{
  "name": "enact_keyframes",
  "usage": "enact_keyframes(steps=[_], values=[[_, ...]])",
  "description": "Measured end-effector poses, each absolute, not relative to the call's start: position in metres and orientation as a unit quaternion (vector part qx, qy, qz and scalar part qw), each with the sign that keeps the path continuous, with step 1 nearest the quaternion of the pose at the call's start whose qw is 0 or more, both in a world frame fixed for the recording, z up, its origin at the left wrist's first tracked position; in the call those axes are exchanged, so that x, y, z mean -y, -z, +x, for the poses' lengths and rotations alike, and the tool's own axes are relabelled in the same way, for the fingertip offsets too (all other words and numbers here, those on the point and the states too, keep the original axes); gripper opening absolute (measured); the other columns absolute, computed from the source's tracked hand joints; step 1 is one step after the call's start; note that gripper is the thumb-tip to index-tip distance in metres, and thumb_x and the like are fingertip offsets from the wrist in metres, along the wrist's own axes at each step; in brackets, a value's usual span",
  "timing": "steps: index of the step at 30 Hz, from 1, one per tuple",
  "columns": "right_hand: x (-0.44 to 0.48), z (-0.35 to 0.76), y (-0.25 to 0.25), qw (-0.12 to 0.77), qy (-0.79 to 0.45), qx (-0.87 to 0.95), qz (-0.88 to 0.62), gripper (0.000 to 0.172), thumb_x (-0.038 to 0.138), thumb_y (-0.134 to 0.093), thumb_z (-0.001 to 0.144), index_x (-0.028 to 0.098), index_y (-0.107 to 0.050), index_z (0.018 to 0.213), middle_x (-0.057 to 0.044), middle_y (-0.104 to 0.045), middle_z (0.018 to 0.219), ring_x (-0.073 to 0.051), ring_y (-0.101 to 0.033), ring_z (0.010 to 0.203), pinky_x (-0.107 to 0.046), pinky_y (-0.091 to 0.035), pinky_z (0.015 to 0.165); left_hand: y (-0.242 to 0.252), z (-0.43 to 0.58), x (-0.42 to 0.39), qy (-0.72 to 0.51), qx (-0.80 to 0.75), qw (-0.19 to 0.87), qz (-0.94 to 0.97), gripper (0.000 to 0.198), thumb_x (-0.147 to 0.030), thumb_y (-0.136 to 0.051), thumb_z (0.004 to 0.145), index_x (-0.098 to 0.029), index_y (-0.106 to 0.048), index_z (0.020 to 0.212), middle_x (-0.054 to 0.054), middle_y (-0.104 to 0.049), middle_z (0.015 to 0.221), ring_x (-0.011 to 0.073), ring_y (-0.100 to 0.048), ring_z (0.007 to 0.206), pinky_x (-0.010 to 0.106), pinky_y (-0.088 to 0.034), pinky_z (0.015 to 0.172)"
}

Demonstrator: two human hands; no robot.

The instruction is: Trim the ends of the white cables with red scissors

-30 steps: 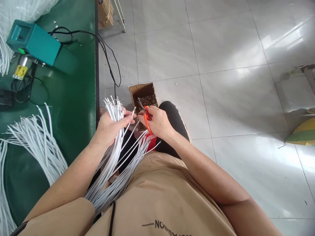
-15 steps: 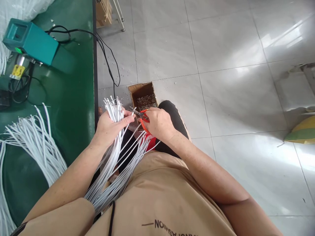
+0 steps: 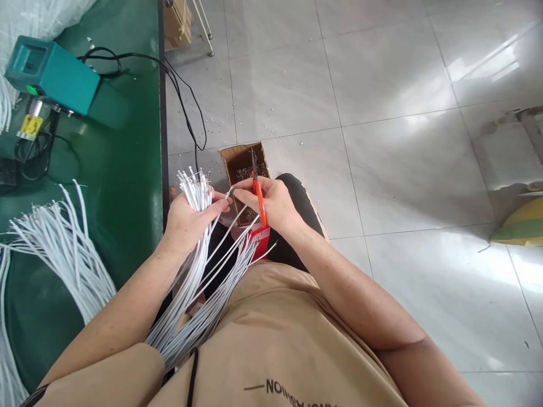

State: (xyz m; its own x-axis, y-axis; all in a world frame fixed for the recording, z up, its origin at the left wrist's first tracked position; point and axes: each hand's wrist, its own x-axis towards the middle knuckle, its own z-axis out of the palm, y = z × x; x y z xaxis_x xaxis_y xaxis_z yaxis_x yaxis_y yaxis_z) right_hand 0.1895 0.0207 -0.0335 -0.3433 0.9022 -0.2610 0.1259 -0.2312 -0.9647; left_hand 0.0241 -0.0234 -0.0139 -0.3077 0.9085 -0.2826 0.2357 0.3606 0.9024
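A bundle of white cables (image 3: 198, 195) is clasped in my left hand (image 3: 184, 223), cut ends pointing up. One cable stands out from the bundle between its thumb and forefinger. My right hand (image 3: 274, 204) pinches the tip of that cable with thumb and forefinger. Small scissors with orange handles (image 3: 259, 199) are tucked in the same hand, blades pointing away from me. More white cables (image 3: 220, 308) run loose below, across my lap.
An open cardboard box (image 3: 242, 154) with small clippings stands just beyond my hands. At left, a green table (image 3: 131, 152) carries a teal device (image 3: 63, 76) with black leads and another white cable bundle (image 3: 63, 249). Clippings are scattered on the tiled floor (image 3: 292, 96).
The scissors have swung from pointing left at the single cable to pointing away. My right fingers now pinch that cable's end. My left hand keeps its hold on the bundle.
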Motion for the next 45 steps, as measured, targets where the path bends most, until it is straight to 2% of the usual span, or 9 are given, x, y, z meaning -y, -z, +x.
enact_keyframes(steps=[5,8,12,19,26,30,36,40,45], values=[[-0.021,0.181,0.026,0.348,-0.710,0.410,-0.455,0.014,0.026,-0.063,0.071,0.015,-0.069,0.078,0.002,-0.062,0.065,-0.008,-0.052,0.058,-0.021,-0.042,0.056,0.013,0.025,0.023,-0.372,-0.730,0.393,0.417,0.024,-0.030,-0.080,0.062,-0.021,-0.067,0.079,0.002,-0.071,0.080,0.0194,-0.067,0.073,0.032,-0.053,0.073],[-0.019,0.178,0.028,0.358,-0.762,0.346,-0.414,0.008,0.023,-0.063,0.071,0.015,-0.065,0.072,0.002,-0.060,0.062,-0.008,-0.052,0.057,-0.022,-0.043,0.056,0.011,0.026,0.024,-0.407,-0.697,0.452,0.379,0.025,-0.027,-0.079,0.063,-0.020,-0.064,0.081,0.001,-0.071,0.079,0.0179,-0.067,0.070,0.031,-0.053,0.070],[-0.017,0.174,0.033,0.361,-0.799,0.289,-0.384,0.011,0.023,-0.065,0.072,0.015,-0.062,0.065,0.003,-0.052,0.055,-0.008,-0.048,0.054,-0.022,-0.041,0.055,0.009,0.024,0.023,-0.413,-0.640,0.550,0.341,0.026,-0.027,-0.079,0.066,-0.019,-0.058,0.080,0.003,-0.070,0.076,0.0150,-0.065,0.063,0.027,-0.049,0.059],[-0.019,0.178,0.026,0.361,-0.755,0.330,-0.436,0.032,0.041,-0.065,0.078,0.016,-0.057,0.060,0.003,-0.050,0.057,-0.008,-0.047,0.058,-0.022,-0.040,0.058,0.011,0.021,0.018,-0.410,-0.679,0.510,0.333,0.031,-0.024,-0.086,0.055,-0.021,-0.061,0.074,-0.003,-0.063,0.071,0.0128,-0.058,0.066,0.027,-0.048,0.064],[-0.014,0.172,0.023,0.353,-0.734,0.367,-0.450,0.012,0.027,-0.063,0.076,0.016,-0.061,0.071,0.005,-0.052,0.057,-0.006,-0.045,0.053,-0.020,-0.037,0.053,0.009,0.026,0.019,-0.422,-0.682,0.510,0.312,0.036,-0.026,-0.086,0.053,-0.019,-0.061,0.078,-0.002,-0.064,0.072,0.0138,-0.061,0.066,0.029,-0.050,0.069],[-0.015,0.171,0.037,0.357,-0.695,0.358,-0.511,0.018,0.033,-0.062,0.077,0.016,-0.062,0.070,0.006,-0.047,0.053,-0.007,-0.041,0.051,-0.021,-0.035,0.051,0.007,0.025,0.019,-0.412,-0.665,0.541,0.308,0.032,-0.027,-0.084,0.058,-0.021,-0.060,0.079,0.001,-0.068,0.075,0.0174,-0.067,0.072,0.031,-0.053,0.070],[-0.014,0.174,0.036,0.406,-0.685,0.395,-0.459,0.024,0.037,-0.067,0.076,0.017,-0.068,0.087,-0.001,-0.066,0.081,-0.011,-0.058,0.073,-0.023,-0.047,0.069,0.007,0.024,0.018,-0.398,-0.677,0.538,0.307,0.030,-0.031,-0.084,0.059,-0.019,-0.068,0.082,0.006,-0.071,0.088,0.0178,-0.065,0.072,0.032,-0.056,0.065],[-0.013,0.172,0.036,0.365,-0.693,0.427,-0.451,0.021,0.036,-0.066,0.076,0.016,-0.067,0.084,-0.002,-0.067,0.080,-0.011,-0.058,0.070,-0.024,-0.048,0.069,0.008,0.021,0.018,-0.410,-0.669,0.553,0.280,0.028,-0.030,-0.083,0.062,-0.019,-0.071,0.084,0.004,-0.069,0.084,0.0147,-0.063,0.070,0.030,-0.055,0.069],[-0.011,0.174,0.037,0.434,-0.564,0.475,-0.517,0.020,0.030,-0.057,0.083,0.018,-0.068,0.094,-0.002,-0.066,0.089,-0.011,-0.059,0.080,-0.024,-0.047,0.076,0.011,0.016,0.018,-0.418,-0.678,0.531,0.290,0.028,-0.026,-0.084,0.061,-0.018,-0.070,0.083,0.000,-0.066,0.075,0.0127,-0.060,0.069,0.027,-0.050,0.067]])
